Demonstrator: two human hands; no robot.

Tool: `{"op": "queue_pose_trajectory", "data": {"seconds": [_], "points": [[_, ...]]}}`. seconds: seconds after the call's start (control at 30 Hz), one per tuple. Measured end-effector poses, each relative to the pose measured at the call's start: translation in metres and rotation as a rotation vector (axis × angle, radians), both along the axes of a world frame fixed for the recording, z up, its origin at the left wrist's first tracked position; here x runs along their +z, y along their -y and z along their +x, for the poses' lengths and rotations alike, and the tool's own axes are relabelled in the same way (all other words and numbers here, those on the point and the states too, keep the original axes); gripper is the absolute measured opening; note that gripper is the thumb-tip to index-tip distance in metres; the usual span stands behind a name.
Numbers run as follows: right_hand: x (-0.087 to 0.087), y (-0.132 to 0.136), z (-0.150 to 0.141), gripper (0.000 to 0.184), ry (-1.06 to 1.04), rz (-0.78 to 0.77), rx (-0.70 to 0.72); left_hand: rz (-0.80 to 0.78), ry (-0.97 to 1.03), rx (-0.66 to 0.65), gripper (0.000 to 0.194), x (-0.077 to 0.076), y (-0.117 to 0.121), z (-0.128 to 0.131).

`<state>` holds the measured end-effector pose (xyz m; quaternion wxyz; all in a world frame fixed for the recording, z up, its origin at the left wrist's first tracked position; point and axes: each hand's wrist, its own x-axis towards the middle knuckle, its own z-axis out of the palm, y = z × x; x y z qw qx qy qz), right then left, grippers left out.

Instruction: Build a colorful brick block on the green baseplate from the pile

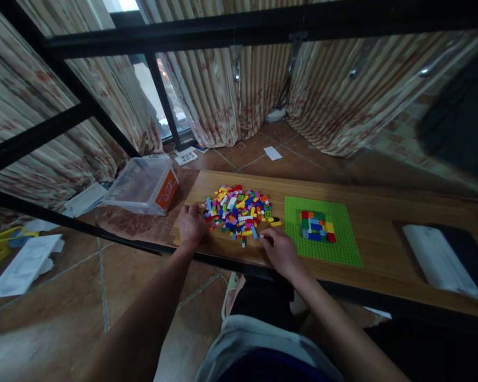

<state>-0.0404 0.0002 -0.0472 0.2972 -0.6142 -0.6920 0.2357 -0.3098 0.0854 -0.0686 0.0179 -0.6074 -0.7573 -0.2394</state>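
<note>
A heap of small coloured bricks (239, 211) lies on the wooden table (382, 223). My left hand (191, 225) rests at the heap's left edge, fingers curled among the bricks; what they hold, if anything, is hidden. At the heap's near right corner my right hand (279, 250) pinches a small white brick (266, 233). To the right lies a green baseplate (322, 241) carrying a low square of red, blue, yellow and green bricks (317, 226).
A clear plastic box with an orange label (144, 185) stands at the table's left end. A white and dark flat object (446, 260) lies at the right. Black frame bars (239, 26) cross overhead. Papers (22, 265) litter the tiled floor.
</note>
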Motion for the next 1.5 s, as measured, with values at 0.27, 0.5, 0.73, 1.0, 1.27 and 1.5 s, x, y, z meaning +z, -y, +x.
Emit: {"op": "queue_pose_trajectory", "data": {"seconds": [0.27,0.5,0.73,1.0,1.27,1.5], "points": [[0.006,0.025,0.024,0.028,-0.308,-0.010,-0.124,0.001,-0.016,0.011,0.035,-0.002,-0.003,-0.002],[0.010,0.037,0.071,0.032,-0.310,-0.021,-0.328,-0.005,-0.012,0.009,0.034,-0.002,-0.003,-0.002],[0.022,0.039,0.110,0.031,-0.280,-0.020,-0.504,-0.017,0.007,0.017,0.036,0.001,-0.002,0.000],[0.013,0.041,0.067,0.026,-0.219,-0.056,-0.289,-0.017,0.003,0.015,0.035,0.001,-0.001,0.000],[0.016,0.032,0.077,0.027,-0.080,0.070,-0.293,-0.016,-0.001,0.022,0.035,0.002,-0.001,0.001],[0.023,0.013,0.136,0.030,0.169,0.188,-0.280,-0.009,0.020,0.012,0.035,0.003,0.000,0.002]]}}
